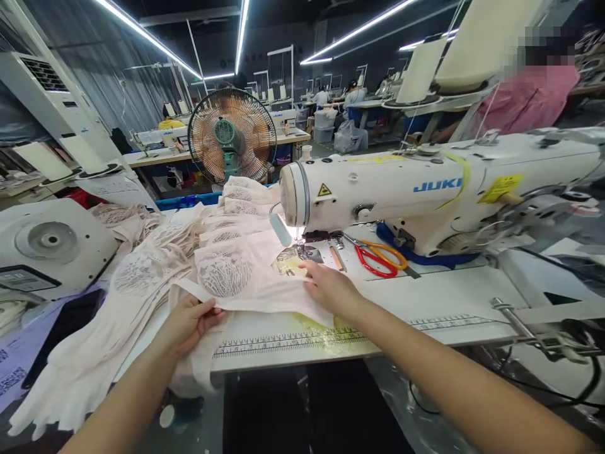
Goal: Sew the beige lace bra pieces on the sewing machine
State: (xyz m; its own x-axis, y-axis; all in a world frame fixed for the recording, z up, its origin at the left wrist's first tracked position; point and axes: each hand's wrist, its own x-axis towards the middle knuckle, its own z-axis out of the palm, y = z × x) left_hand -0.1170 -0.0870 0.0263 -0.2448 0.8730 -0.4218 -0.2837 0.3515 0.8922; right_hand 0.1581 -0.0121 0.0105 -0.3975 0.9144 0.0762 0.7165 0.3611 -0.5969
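Observation:
A pale pink lace bra piece (265, 291) lies across the sewing table, its lace cup showing left of the needle area. My left hand (193, 321) pinches its lower band between thumb and fingers. My right hand (328, 287) rests on the fabric just in front of the needle plate, fingertips bent down onto the cloth; whether they grip an edge is hard to make out. The white sewing machine (378, 183) stands beyond, its lamp lit over the needle. Scissors with red and orange handles (378, 257) lie right of the needle.
A heap of similar lace pieces (155, 258) spreads over the left side and hangs off the table. A printed ruler strip (293, 340) runs along the front edge. A fan (231, 135) stands behind. A phone-like dark slab (63, 337) lies far left.

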